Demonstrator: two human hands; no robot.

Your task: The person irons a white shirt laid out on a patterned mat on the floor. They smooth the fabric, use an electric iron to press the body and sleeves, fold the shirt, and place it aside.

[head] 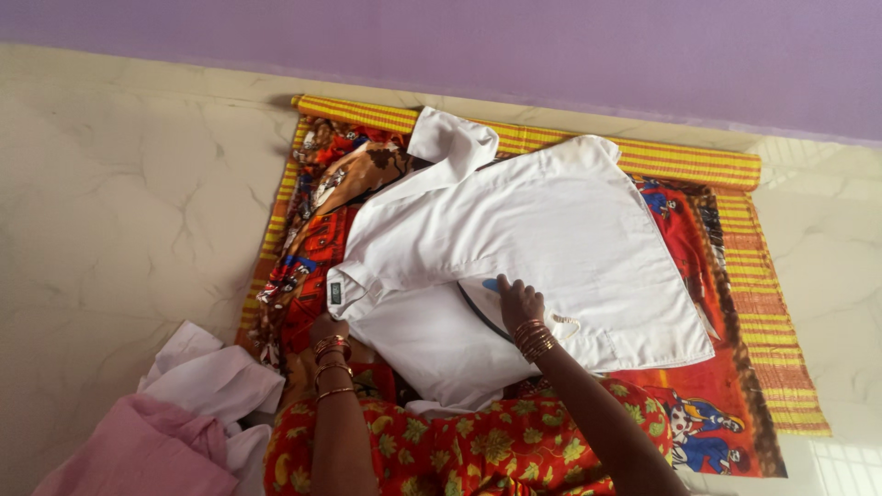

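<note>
The right hand reaches forward from the near edge, forearm angled up and to the left, wrist stacked with gold and red bangles. Its fingers curl around the handle of an iron, gripping it; only a pale rounded sliver of the iron with a blue patch shows beneath the hand, tucked against the fabric. The left hand lies at the near-left edge of the white shirt, mostly hidden under the collar fold, so I cannot tell whether it is open or closed; its wrist also carries bangles, and the forearm runs straight back toward the near edge.

The shirt is smooth, thin white cloth, spread flat in the middle of the scene with one sleeve thrown toward the far side and a small dark label at the collar on the left. It rests on a colourful blanket, printed in red, orange and blue figures, which lies over a striped yellow mat of woven texture, rolled up along its far edge. All of this sits on a pale, veined marble floor, below a lilac wall. At the near left lies a soft heap of pink and white clothes. The person's lap shows red floral cloth.
</note>
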